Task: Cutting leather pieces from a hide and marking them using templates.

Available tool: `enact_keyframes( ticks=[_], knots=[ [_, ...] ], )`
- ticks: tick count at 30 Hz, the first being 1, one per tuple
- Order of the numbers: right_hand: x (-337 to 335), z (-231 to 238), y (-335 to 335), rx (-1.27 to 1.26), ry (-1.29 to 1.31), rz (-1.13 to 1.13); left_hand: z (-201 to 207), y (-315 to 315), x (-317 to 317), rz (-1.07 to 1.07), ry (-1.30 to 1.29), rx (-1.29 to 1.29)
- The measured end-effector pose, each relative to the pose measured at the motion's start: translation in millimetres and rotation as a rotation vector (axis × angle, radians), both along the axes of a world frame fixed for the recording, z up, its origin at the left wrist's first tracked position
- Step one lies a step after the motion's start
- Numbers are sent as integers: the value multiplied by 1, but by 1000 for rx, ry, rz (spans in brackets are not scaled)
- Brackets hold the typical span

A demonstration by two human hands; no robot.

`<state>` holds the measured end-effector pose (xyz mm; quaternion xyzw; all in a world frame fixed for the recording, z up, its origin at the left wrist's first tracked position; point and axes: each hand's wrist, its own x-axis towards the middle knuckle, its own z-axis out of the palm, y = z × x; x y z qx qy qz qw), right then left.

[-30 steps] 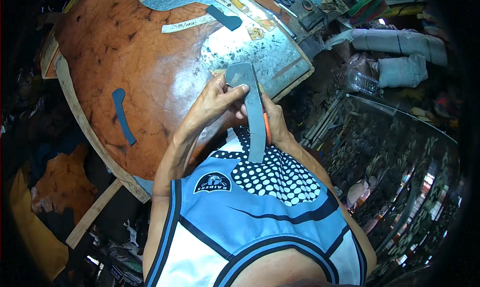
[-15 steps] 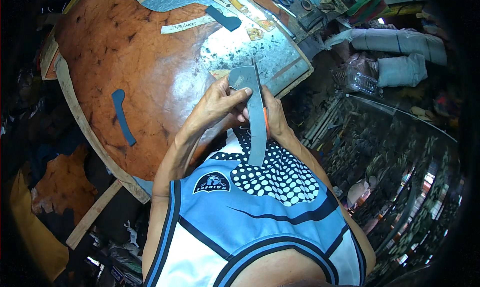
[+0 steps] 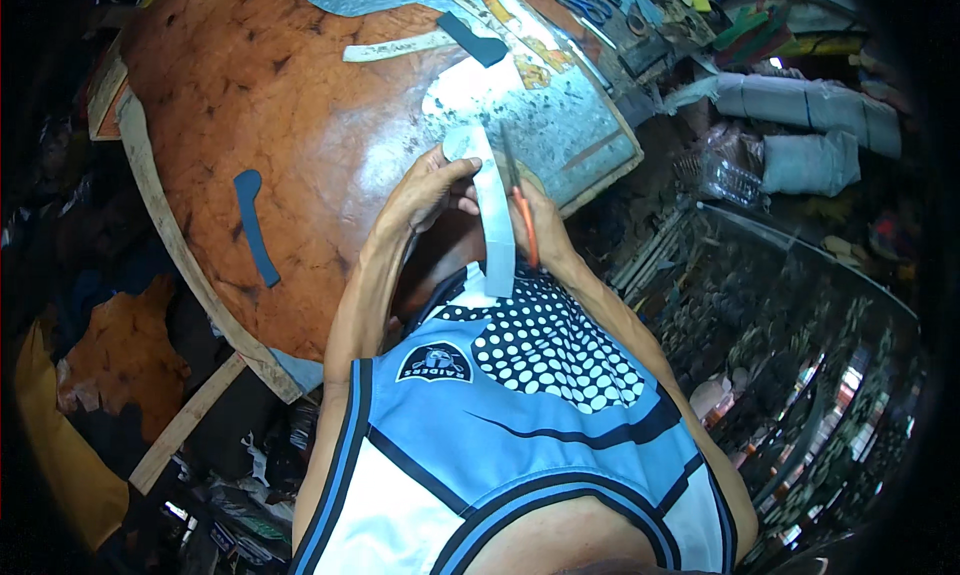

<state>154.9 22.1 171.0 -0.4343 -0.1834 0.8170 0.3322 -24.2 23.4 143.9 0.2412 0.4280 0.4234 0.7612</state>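
A: Start far left.
B: Mustard-yellow sheet [image 3: 75,455], low down. Ragged brown leather scrap [image 3: 125,360] just beside it.

A: On the desk [image 3: 590,135]?
B: Broad brown hide [image 3: 290,105], dark-veined, over the left part. One dark blue curved strip [image 3: 253,225] flat on it. Farther up, a pale strip [image 3: 395,48], its right end meeting a dark angled piece [image 3: 470,40]; cannot tell which lies on top.

A: Left hand [image 3: 428,188]?
B: Pinching the grey strip [image 3: 497,215] near its broad, rounded upper end, thumb on top. Strip held out in front of the body, lower end over the spotted shirt [image 3: 560,345].

A: Right hand [image 3: 547,220]?
B: Fingers curled about orange-handled scissors [image 3: 527,225], blades pointing away from the body, just right of the strip. Narrow gap shows between. Cannot tell whether the blades are parted.

A: Far right?
B: Plastic-wrapped roll [image 3: 805,110]; pale bundle [image 3: 810,165] just below it.
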Motion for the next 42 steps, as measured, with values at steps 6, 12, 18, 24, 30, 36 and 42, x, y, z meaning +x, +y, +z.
enact_keyframes(
  ticks=[6,12,18,24,30,36,42],
  knots=[
    [36,-30,7,808,-767,486,0,18,-24,250,-82,114],
    [28,11,11,836,-708,467,54,14,-21,244,622,283],
    [20,28,13,928,-651,563,63,9,-17,222,1047,530],
    [18,29,10,992,-672,545,73,4,-18,120,1097,518],
    [13,26,9,1025,-667,509,75,3,-21,71,1091,505],
    [13,32,10,929,-691,574,78,4,-20,55,1109,527],
    [15,24,10,1008,-697,562,73,3,-18,127,1099,650]
  ],
)
